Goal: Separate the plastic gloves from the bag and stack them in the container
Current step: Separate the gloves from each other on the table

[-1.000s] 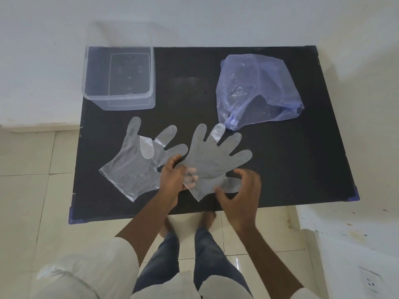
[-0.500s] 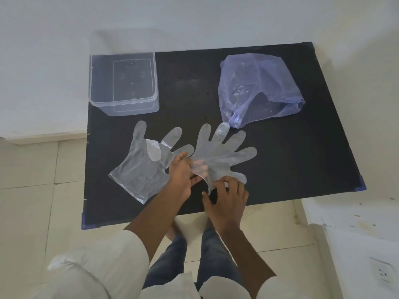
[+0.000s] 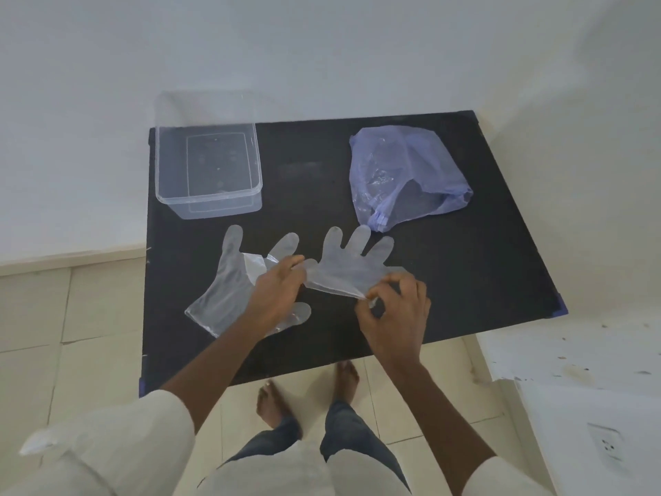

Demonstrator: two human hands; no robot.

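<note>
Glove [image 3: 229, 295] part-hidden under left hand [image 3: 277, 291]

I stood at a black counter [image 3: 465, 281] pushed against a plain white wall [image 3: 322, 48] — soft, even light, no hard shadows. Beneath it ran pale cream floor tiles [image 3: 71, 352]. To my right, a white ledge [image 3: 572, 359] showed chipped, speckled paint — a wall socket [image 3: 604, 447] below it.

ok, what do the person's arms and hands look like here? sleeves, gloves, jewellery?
Both hands are bare: the left hand and right hand wear no gloves, and no rings, watch or bands show. The forearms are uncovered. Loose off-white sleeves sit pushed up near the elbows, the left sleeve showing most, the right sleeve only at the frame's bottom edge.
</note>
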